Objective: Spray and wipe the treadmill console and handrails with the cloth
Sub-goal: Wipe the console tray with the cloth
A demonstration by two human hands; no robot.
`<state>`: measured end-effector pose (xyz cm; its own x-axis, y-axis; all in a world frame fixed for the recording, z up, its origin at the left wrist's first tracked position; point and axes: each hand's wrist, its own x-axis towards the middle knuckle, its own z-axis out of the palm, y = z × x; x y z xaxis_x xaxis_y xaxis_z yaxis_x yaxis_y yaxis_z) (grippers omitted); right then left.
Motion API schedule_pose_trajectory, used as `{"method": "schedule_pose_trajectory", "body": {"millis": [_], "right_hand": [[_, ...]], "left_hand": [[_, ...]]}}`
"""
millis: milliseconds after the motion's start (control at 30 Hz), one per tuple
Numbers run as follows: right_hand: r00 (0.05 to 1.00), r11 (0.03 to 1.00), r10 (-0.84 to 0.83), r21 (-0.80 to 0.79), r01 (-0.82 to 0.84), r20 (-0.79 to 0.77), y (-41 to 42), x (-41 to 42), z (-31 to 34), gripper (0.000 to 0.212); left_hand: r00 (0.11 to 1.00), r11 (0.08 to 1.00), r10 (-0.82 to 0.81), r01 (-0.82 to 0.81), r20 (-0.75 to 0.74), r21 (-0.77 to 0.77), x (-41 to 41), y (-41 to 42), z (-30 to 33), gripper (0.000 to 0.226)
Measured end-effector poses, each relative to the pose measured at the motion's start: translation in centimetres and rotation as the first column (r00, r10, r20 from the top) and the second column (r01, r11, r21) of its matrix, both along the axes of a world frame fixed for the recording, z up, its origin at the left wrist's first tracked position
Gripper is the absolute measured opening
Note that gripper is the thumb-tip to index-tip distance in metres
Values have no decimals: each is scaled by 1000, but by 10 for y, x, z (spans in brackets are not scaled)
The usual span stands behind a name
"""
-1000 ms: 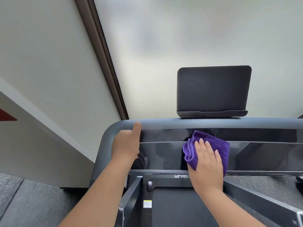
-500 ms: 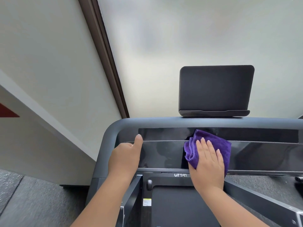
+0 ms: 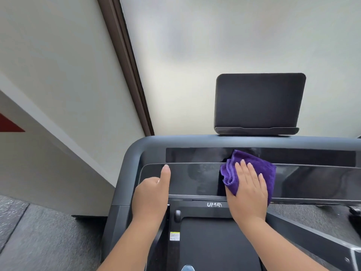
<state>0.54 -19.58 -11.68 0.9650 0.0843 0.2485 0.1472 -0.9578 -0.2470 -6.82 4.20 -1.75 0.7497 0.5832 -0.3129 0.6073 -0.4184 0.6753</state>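
Flat under right hand [image 3: 247, 192], purple cloth [image 3: 263, 169], on console [image 3: 195, 178]

Console [image 3: 195, 178] runs off right edge. Right hand [image 3: 247, 192] hides much of the cloth [image 3: 259, 169]. Left hand [image 3: 151, 196]: fingers hidden. Belt sticker [image 3: 174, 236] unreadable.

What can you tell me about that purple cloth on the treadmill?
The purple microfibre cloth looks soft and fluffy, bunched into folds with a stitched hem showing at its left edge. It lies on the treadmill's glossy black console panel, overlapping the recessed strip above. The right hand presses it flat with straight fingers.
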Motion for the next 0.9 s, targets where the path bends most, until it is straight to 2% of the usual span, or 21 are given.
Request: {"method": "schedule_pose_trajectory", "body": {"millis": [67, 133, 200, 267, 333, 400, 467, 533, 600, 800, 900], "right_hand": [[997, 980, -78, 185, 79, -12, 7, 2, 9, 59], [975, 880, -212, 420, 222, -71, 19, 11, 23, 50], [949, 764, -277, 565, 311, -148, 34, 27, 36, 52], [959, 717, -229, 637, 284, -169, 55, 44, 41, 55], [980, 710, -120, 676, 197, -159, 78, 57, 41, 57], [990, 780, 40, 623, 53, -135, 102, 60, 41, 59], [960, 853, 246, 500, -150, -131, 121, 51, 39, 60], [888, 870, 423, 354, -343, -178, 127, 34, 32, 65], [841, 859, 499, 250, -448, -209, 120, 13, 23, 66], [863, 866, 486, 210, -453, -141, 64, -25, 8, 70], [931, 925, 345, 213, -316, -118, 45, -23, 9, 69]], "left_hand": [[998, 996, 52, -49, 43, -71, 2, 3, -3, 76], [990, 983, 107, -92, 87, -160, 6, 6, -4, 76], [983, 972, 132, -104, 124, -212, 10, 8, -3, 76], [973, 962, 160, -117, 163, -245, 13, 10, -2, 74], [970, 963, 167, -122, 176, -241, 13, 12, -2, 74], [968, 958, 174, -124, 181, -259, 13, 13, -3, 75], [966, 951, 185, -129, 182, -282, 11, 15, -5, 78], [968, 952, 183, -132, 169, -276, 12, 17, -6, 81], [967, 950, 189, -136, 169, -281, 14, 19, -5, 80], [964, 945, 195, -135, 182, -299, 25, 18, -3, 76], [961, 927, 215, -143, 177, -347, 27, 19, -2, 74]]}}
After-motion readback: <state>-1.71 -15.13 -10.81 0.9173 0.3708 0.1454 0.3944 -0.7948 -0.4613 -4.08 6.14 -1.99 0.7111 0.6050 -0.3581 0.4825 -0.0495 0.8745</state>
